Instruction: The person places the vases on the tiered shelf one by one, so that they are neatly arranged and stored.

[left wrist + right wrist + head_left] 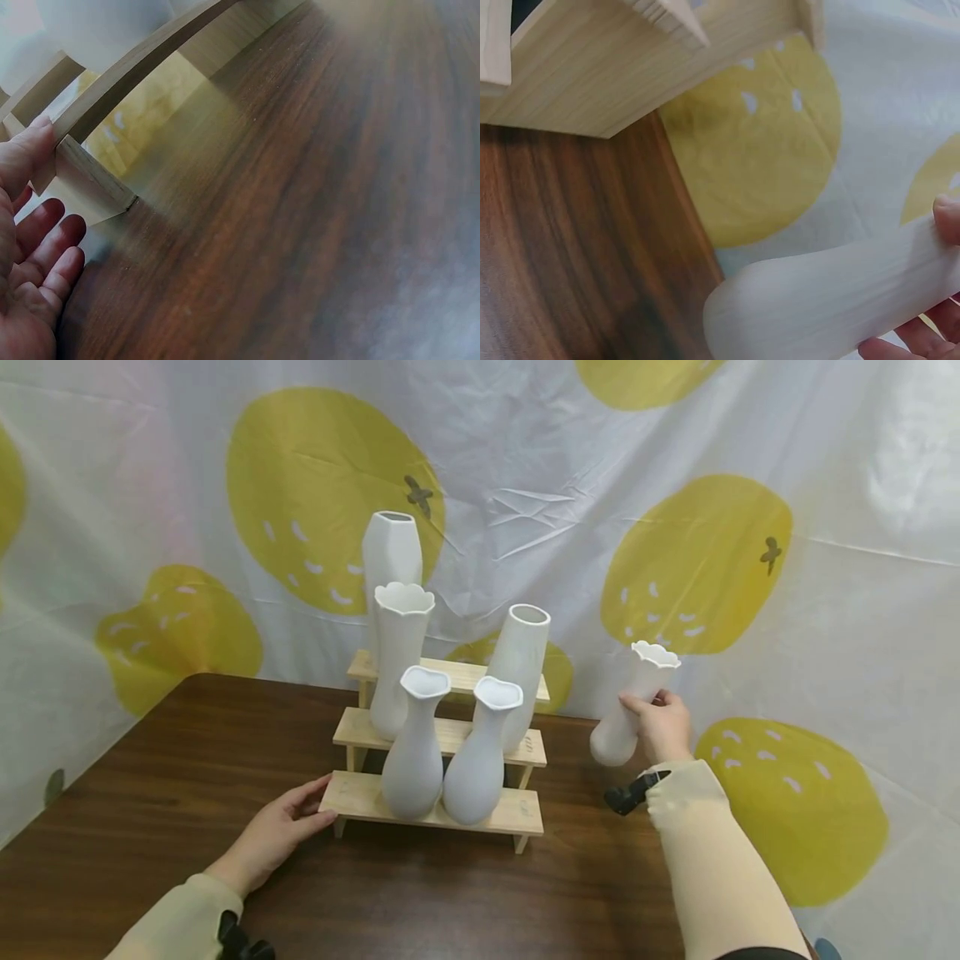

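To the right of the stepped wooden stand [442, 810], my right hand [663, 727] holds a white vase [621, 727] with a scalloped rim, tilted and raised off the table. In the right wrist view the vase's rounded base [757, 315] points toward the stand. My left hand [273, 831] grips the left end of the lowest step, its thumb [34, 139] against the board edge and the lower fingers loosely bent. Two narrow-necked vases, a left one [412, 768] and a right one [474, 777], stand on that step.
On the middle step are a scalloped vase [397, 660] and a smooth tapered vase [521, 660]. A tall faceted vase [392, 547] rises at the back left. The brown table [225, 752] meets a white curtain [510, 452] with yellow fruit prints.
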A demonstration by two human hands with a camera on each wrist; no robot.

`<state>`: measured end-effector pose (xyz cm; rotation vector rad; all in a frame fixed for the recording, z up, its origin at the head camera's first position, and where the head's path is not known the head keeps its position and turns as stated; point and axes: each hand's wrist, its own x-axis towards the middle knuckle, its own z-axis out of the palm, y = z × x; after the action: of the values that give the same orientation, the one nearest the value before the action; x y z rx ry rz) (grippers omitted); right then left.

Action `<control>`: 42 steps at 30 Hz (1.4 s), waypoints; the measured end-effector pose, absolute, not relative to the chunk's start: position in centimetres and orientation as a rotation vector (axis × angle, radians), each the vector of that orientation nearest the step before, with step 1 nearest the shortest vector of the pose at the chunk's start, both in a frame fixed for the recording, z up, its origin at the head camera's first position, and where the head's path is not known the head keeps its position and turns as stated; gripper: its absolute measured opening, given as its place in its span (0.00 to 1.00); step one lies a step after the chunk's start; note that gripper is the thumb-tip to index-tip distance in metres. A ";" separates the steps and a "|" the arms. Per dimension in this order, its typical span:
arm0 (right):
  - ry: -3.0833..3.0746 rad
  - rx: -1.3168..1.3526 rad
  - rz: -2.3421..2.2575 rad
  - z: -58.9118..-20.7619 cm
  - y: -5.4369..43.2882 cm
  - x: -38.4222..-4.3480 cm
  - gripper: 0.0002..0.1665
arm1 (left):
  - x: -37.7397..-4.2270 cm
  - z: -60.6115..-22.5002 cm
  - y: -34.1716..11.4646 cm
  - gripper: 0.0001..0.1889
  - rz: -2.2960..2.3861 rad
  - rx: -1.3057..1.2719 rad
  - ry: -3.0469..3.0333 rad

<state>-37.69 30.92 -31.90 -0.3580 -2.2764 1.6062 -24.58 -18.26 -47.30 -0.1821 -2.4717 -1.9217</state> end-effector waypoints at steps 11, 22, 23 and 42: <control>-2.247 -0.300 1.674 -28.7 29.8 -37.0 0.43 | -24.5 -47.2 -18.2 0.37 -1.891 -0.172 -2.494; -2.263 -0.175 1.666 -25.8 28.5 -36.3 0.39 | -24.5 -47.1 -18.1 0.38 -1.896 -0.171 -2.503; -2.269 -0.166 1.666 -25.6 28.4 -36.2 0.39 | -24.5 -47.0 -18.1 0.38 -1.894 -0.168 -2.507; -2.249 -0.052 1.724 -21.4 25.0 -36.5 0.39 | -24.7 -47.3 -18.2 0.38 -1.886 -0.140 -2.529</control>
<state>-36.51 24.98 -21.43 -0.0518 -2.2495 1.7237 -24.68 -18.16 -47.34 -0.1396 -2.5290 -1.8858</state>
